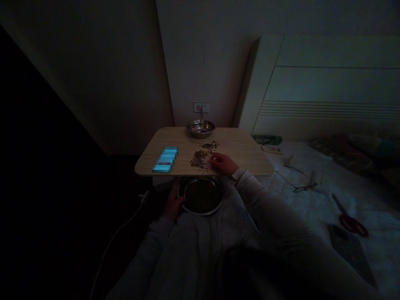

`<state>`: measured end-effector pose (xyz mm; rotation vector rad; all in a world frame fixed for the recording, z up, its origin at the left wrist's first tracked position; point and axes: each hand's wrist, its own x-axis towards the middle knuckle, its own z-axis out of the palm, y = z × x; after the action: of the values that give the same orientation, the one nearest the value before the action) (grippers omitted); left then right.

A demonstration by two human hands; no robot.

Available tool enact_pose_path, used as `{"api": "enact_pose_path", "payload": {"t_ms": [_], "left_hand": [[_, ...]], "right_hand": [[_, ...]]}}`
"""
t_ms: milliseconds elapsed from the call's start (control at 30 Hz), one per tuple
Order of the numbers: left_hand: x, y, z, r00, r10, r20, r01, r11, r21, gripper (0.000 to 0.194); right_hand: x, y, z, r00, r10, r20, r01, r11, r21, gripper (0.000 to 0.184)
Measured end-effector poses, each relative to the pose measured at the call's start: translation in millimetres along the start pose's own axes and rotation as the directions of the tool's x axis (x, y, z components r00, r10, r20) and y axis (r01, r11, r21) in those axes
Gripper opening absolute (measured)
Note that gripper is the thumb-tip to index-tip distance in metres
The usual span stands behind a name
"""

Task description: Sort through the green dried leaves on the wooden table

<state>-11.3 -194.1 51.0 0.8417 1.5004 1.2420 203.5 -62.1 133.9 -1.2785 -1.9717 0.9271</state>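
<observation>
Small dark grains, perhaps beans or seeds [200,159], lie scattered in loose patches on a light wooden table [240,146]. At the right edge of the nearer patch is my right hand [224,163], its fingers drawn together in a pinch; whatever may be between them is too small to make out. My left hand [171,206] grips the left rim of a wide, round metal basin [200,214] on my lap, just below the table's front edge. The basin's inside is dark, and its contents cannot be told. A smaller shiny metal bowl [201,130] stands at the table's back edge.
A lit phone [166,159] lies on the table's left. On the bed at right are red-handled scissors [351,223], a dark flat item [351,250] and a pale phone-like object [272,149]. A white cable [114,239] hangs at left; a wall socket [201,107] sits behind.
</observation>
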Motion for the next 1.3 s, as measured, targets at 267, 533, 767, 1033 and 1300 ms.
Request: {"api": "enact_pose_path", "payload": {"t_ms": [267, 533, 767, 1033, 1300], "left_hand": [[-2, 3, -0.1, 0.998, -0.047, 0.035, 0.048, 0.999, -0.018, 0.036], [-6, 10, 3.6, 0.998, -0.058, 0.031, 0.060, 0.996, -0.063, 0.036], [-1, 4, 1.3, 0.998, -0.025, 0.049, 0.027, 0.999, -0.045, 0.038], [1, 2, 1.3, 0.996, -0.070, 0.047, 0.073, 0.995, -0.068, 0.037], [1, 4, 2.1, 0.997, -0.058, 0.050, 0.061, 0.996, -0.064, 0.036]], "right_hand": [[-5, 1, 1, 0.999, -0.051, 0.020, 0.049, 0.998, 0.049, 0.013], [-13, -1, -1, 1.000, 0.002, 0.021, -0.003, 1.000, 0.029, 0.012], [-17, 4, 0, 0.999, -0.037, 0.037, 0.035, 0.997, 0.063, 0.014], [-19, 5, 1, 0.996, -0.075, 0.038, 0.073, 0.996, 0.059, 0.016], [-21, 8, 1, 0.998, -0.059, 0.039, 0.052, 0.986, 0.156, 0.018]]}}
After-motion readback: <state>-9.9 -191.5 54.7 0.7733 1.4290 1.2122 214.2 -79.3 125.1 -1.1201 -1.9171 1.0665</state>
